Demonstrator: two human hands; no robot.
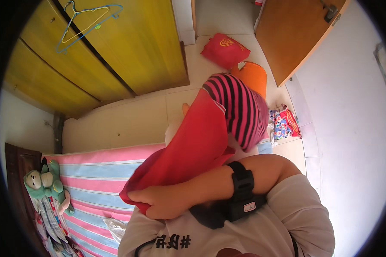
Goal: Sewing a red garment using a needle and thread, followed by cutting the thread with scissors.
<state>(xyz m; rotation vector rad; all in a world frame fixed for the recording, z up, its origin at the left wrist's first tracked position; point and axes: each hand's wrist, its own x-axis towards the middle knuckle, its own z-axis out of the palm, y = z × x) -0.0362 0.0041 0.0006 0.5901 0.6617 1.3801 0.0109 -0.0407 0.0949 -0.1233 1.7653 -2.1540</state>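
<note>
My right arm crosses my chest, and my right hand [167, 202] grips the edge of a red cloth garment [196, 138]. The red fabric stretches from that hand, away from me, towards the floor side. At its far end is a bulging pink-and-black striped fabric part [239, 109], slightly blurred. My left hand is out of view; the red cloth may cover it. A small bit of skin [185, 108] shows beyond the cloth, and whether it is a finger or a foot I cannot tell. A black strap with a box [244, 205] sits around my right arm.
A striped bed sheet [106, 167] spreads at left, with a green plush toy [45, 180] and folded clothes [51, 218]. Ahead stand a yellow wardrobe [132, 48] with hangers [87, 29], a red bag [225, 51], an orange plastic item [252, 77], a wooden door [296, 38] and clothes [283, 125].
</note>
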